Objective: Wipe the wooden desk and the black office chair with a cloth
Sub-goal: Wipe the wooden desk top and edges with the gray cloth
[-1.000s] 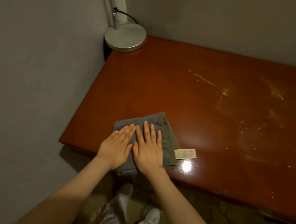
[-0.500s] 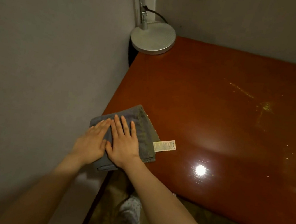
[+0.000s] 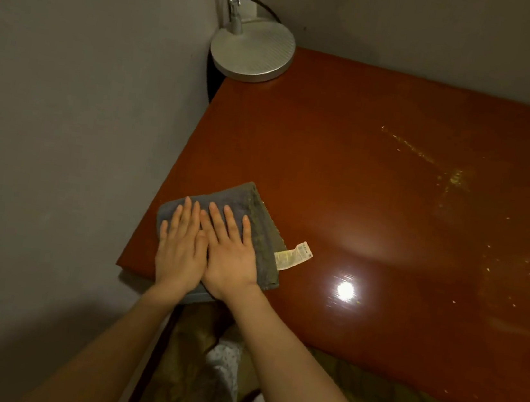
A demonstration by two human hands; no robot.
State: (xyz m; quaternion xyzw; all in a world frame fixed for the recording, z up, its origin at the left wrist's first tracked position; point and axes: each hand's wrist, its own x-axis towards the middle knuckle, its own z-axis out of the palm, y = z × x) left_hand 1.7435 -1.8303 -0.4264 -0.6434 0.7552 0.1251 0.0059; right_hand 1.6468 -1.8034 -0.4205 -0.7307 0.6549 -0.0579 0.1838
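Both palms lay flat, fingers spread: left hand (image 3: 179,253) and right hand (image 3: 229,253) pressed the grey cloth (image 3: 255,213) onto the bench (image 3: 375,198) at its near-left corner.

This looks like a room in a home, a study or bedroom corner. A glossy reddish wooden desk (image 3: 375,198) is pushed into the angle of two plain grey walls (image 3: 67,107), with a round metal lamp base (image 3: 253,52) and its cord at the back, and patterned pyjama-like trousers (image 3: 227,374) show below.
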